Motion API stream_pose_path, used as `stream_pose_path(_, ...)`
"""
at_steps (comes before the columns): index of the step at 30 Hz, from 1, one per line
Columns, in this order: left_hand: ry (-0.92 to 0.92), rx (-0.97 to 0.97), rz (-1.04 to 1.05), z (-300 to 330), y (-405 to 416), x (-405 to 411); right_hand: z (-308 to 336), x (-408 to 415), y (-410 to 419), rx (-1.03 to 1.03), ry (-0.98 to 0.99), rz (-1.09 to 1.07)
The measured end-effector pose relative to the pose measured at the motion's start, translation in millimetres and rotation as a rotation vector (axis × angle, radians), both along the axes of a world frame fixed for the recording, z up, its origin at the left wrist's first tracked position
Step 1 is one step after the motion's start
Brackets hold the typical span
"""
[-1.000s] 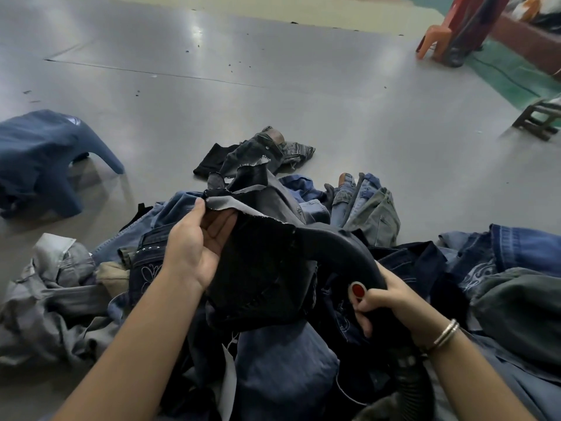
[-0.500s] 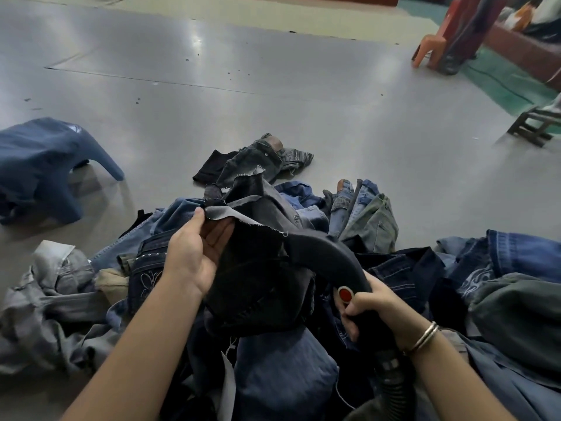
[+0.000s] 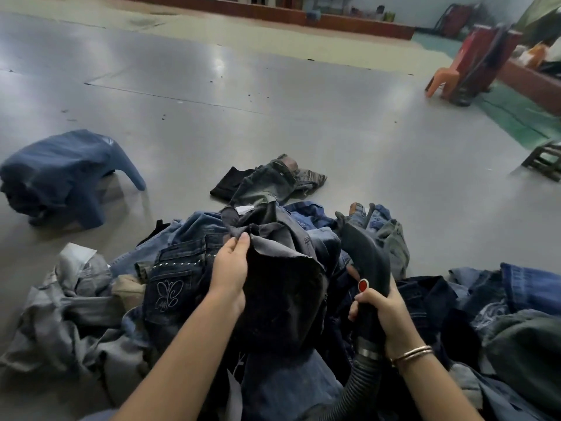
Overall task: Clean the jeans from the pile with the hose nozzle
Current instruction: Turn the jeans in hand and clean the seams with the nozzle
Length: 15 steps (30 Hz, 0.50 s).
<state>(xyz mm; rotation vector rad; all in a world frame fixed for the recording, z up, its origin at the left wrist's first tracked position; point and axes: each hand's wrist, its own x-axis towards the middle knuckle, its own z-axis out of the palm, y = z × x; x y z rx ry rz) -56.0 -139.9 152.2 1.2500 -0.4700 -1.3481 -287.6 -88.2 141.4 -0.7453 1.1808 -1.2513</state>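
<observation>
A pile of jeans (image 3: pixel 182 268) in blue, grey and black covers the floor in front of me. My left hand (image 3: pixel 229 265) pinches the grey edge of a dark pair of jeans (image 3: pixel 282 296) and holds it up over the pile. My right hand (image 3: pixel 381 311) grips the black hose nozzle (image 3: pixel 364 256) by its handle, just below a red button (image 3: pixel 363 285). The nozzle's mouth points up and away, beside the right side of the held jeans. A ribbed hose (image 3: pixel 355 387) runs down from the handle towards me.
A blue pair of jeans (image 3: pixel 60 174) lies apart at the left on the grey floor (image 3: pixel 273 117). A dark faded pair (image 3: pixel 273 180) lies just beyond the pile. An orange plastic chair (image 3: pixel 441 82) and red furniture stand at the far right, with a low stool (image 3: pixel 543 159) nearer.
The nozzle has swung from lying across the held jeans to standing upright on their right. My left hand has shifted its hold to the grey edge. The view has tilted up.
</observation>
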Motion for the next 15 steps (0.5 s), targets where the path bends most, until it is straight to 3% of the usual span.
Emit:
stream_pose_path(7,0.364,-0.006,-0.170,8.3,5.9,-32.8,-1.9,33.6,-4.6,-0.019,0.129,0.017)
stream_pose_path(9,0.392,-0.001,-0.181,9.0,5.5,-35.8,1.0,35.6,-8.8,-0.038,0.150,-0.045)
stream_pose_path(11,0.325,-0.023,-0.179,8.5,3.3,-33.6,6.0,30.2,-13.7,-0.058,0.132,-0.116)
stream_pose_path(15,-0.018,-0.008,-0.180,-7.4,0.5,-28.1,19.5,12.3,-20.3,-0.137,-0.029,-0.207)
